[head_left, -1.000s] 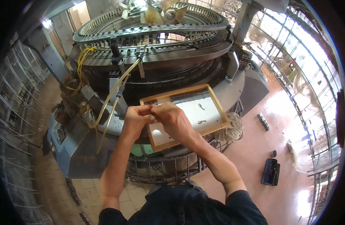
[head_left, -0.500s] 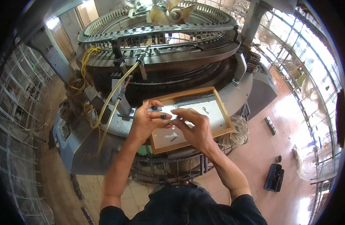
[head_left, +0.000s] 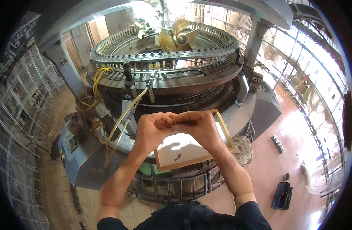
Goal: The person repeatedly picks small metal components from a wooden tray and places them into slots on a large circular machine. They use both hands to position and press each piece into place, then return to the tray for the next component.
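My left hand (head_left: 153, 129) and my right hand (head_left: 200, 128) meet above a shallow wooden-framed tray (head_left: 194, 159) with a white base. The fingers of both are closed in a pinch, tip to tip. A small dark metal piece (head_left: 173, 123) shows faintly between the fingertips, mostly hidden by them. On the white base, below the hands, lies a small dark metal part (head_left: 178, 156). My hands and wrists cover the tray's far left portion and much of its middle.
Behind the tray stands a large circular knitting machine (head_left: 164, 56), with yellow tubes (head_left: 143, 93) at its left front and fan blades (head_left: 179, 38) above. A bundled pale cloth (head_left: 243, 150) hangs beside the tray. An open black box (head_left: 282, 195) and a metal block (head_left: 277, 143) are on the floor at right.
Both hands have come together and now pinch at one spot; before, the left hand's fingers were more spread, with the dark metal piece visible. The view has tilted up, showing more of the machine.
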